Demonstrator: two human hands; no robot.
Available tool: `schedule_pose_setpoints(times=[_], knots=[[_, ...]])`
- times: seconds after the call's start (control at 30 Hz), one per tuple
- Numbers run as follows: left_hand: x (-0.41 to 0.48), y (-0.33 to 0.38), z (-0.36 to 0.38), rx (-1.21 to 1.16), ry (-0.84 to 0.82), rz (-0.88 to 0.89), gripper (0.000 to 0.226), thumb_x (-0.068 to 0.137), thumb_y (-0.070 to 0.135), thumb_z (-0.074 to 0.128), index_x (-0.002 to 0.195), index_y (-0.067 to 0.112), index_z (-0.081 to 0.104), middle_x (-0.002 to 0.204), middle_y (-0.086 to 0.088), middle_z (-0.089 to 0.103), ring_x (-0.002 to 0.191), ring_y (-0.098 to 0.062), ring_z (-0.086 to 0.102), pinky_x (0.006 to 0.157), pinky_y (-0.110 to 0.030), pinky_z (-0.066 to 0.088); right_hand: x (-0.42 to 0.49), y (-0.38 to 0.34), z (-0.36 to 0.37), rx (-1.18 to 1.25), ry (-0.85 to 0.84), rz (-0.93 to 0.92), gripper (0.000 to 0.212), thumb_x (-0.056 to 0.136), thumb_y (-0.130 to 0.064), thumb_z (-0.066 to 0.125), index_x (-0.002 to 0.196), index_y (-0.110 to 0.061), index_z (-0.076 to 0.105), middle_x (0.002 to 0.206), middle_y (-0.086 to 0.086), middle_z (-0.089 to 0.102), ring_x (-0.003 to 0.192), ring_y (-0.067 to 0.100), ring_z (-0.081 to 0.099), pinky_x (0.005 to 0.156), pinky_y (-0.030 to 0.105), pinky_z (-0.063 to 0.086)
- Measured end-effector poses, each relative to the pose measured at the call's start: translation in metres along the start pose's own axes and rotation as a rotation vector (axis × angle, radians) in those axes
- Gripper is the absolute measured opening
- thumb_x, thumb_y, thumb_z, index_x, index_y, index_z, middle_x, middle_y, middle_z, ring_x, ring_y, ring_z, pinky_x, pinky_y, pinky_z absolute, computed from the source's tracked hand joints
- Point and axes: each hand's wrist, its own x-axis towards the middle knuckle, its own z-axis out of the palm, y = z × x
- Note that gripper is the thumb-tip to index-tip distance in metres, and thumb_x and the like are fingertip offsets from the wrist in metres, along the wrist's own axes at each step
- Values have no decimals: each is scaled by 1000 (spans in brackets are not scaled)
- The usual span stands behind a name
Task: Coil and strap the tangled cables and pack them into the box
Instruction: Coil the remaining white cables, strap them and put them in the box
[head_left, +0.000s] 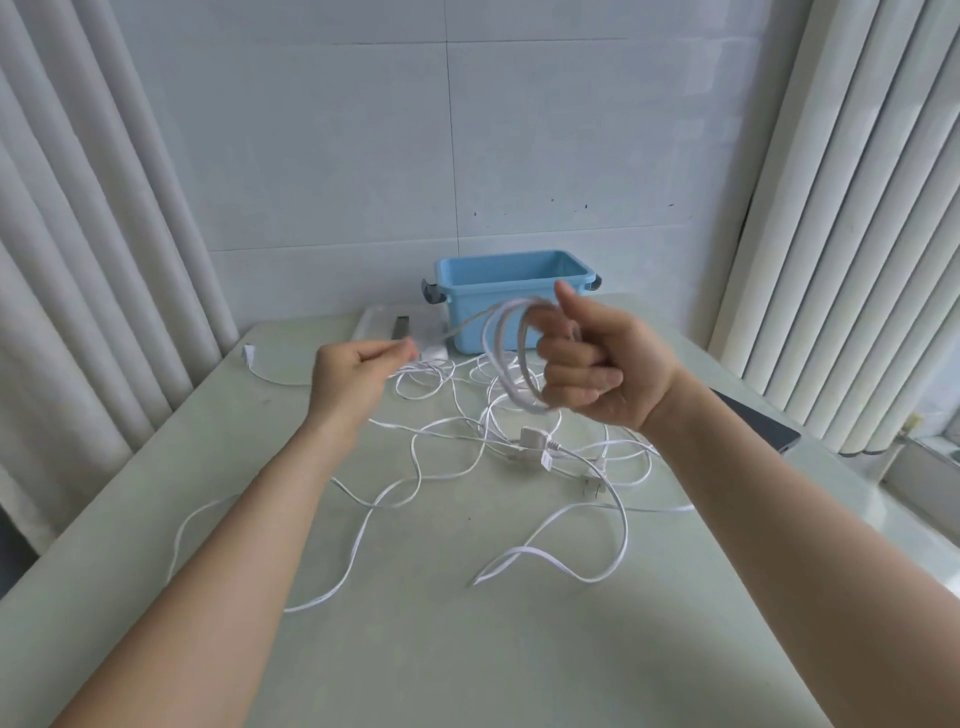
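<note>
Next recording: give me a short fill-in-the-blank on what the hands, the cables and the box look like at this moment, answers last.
1. The right hand grips the coil with its thumb pointing ____.
2. The left hand pinches the strand that runs up into the ____.
3. The box behind the hands is ____ in colour.
4. The tangled cables on the table are ____ in colour.
Missing words: up; coil; blue; white.

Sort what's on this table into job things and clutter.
Job: coil in the right hand; strand pinched by the left hand; loose cables; blue box.
Lying about: white tray beside the box; dark slab at the right edge.
</note>
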Motion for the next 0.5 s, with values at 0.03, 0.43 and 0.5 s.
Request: schedule_pose_setpoints(times=[0.03, 0.43, 0.5], knots=[[-2, -1, 4, 84, -73, 51, 17, 89, 32, 74, 73, 28, 78, 72, 17, 74, 74, 5, 64, 71, -12, 44, 0, -5, -2, 85, -3, -83, 31, 100, -36, 43, 79, -14, 53, 49, -8, 22, 34, 8, 22, 41, 21, 27], [-60, 56, 47, 487, -790, 353, 19, 90, 38, 73, 79, 22, 74, 60, 11, 57, 58, -5, 43, 59, -25, 38, -18, -35, -24, -526, 896, -641, 38, 98, -45, 49, 104, -8, 56, 77, 8, 62, 66, 29, 68, 76, 38, 52], [-55, 62, 36, 327, -782, 347, 17, 90, 34, 73, 80, 21, 75, 60, 0, 53, 59, -9, 43, 60, -30, 39, -22, -30, -27, -858, 925, -494, 51, 96, -54, 46, 111, -6, 55, 87, 8, 65, 69, 27, 70, 52, 30, 41]])
